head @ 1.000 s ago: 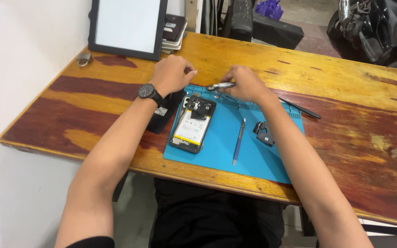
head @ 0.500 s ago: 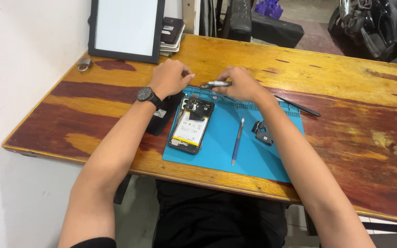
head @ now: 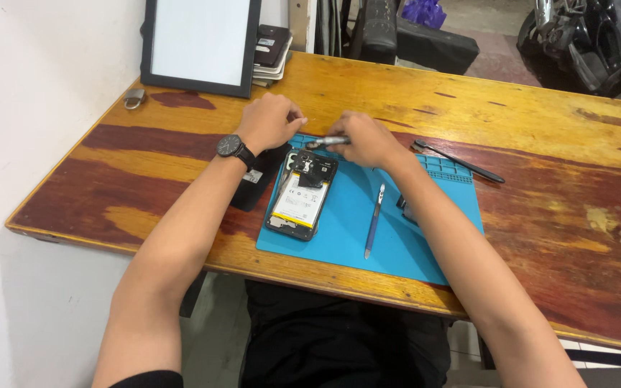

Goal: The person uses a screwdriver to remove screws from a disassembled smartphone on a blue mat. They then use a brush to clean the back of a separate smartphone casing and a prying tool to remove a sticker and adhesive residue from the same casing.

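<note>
1. While both hands work at the far edge of the blue mat (head: 425, 237), the right hand (head: 365, 138) is closed around a small silver tool (head: 327, 141), its tip pointing left toward the left hand (head: 269, 121).
2. That left hand is curled nearly into a fist; whether it pinches anything I cannot tell.
3. Slim, stiff and light, the tool looks easy to roll; a grip on its barrel seems best.
4. Just near of it lies the opened phone (head: 300, 194), back off, on the mat's left part. It looks fragile; holding it by the edges seems safest.
</note>
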